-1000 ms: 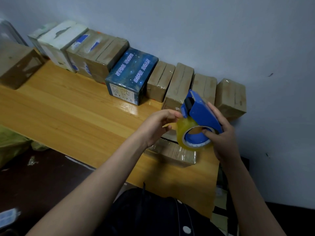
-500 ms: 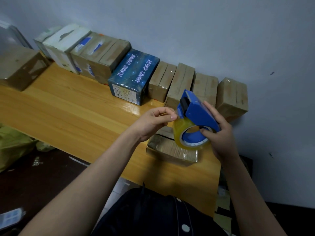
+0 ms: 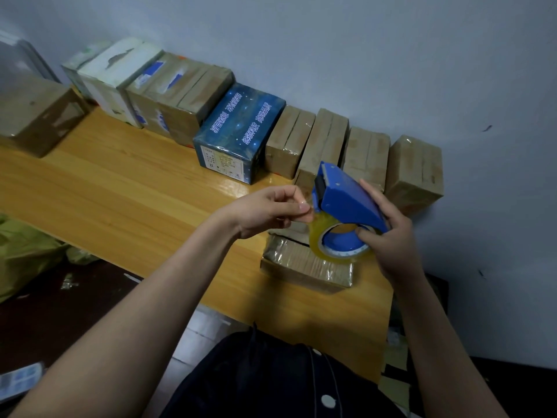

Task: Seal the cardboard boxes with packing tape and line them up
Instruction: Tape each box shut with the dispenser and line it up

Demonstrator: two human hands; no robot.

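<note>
My right hand (image 3: 388, 236) grips a blue tape dispenser (image 3: 346, 200) loaded with a roll of clear yellowish packing tape (image 3: 319, 239), held above the table. My left hand (image 3: 268, 212) pinches the loose tape end at the dispenser's mouth with thumb and forefinger. Directly under the dispenser a small brown cardboard box (image 3: 304, 263) lies on the wooden table (image 3: 126, 188), partly hidden by the roll. Along the wall stands a row of taped boxes, among them a dark blue printed box (image 3: 238, 131) and several brown ones (image 3: 416, 170).
A separate brown box (image 3: 36, 116) sits at the table's far left. A yellow-green bag (image 3: 21, 254) lies on the dark floor to the left. The table's right end (image 3: 382, 327) stops close to the grey wall.
My left hand has closed its fingertips on the tape end at the dispenser's mouth. Both hands and the dispenser have risen slightly above the small box.
</note>
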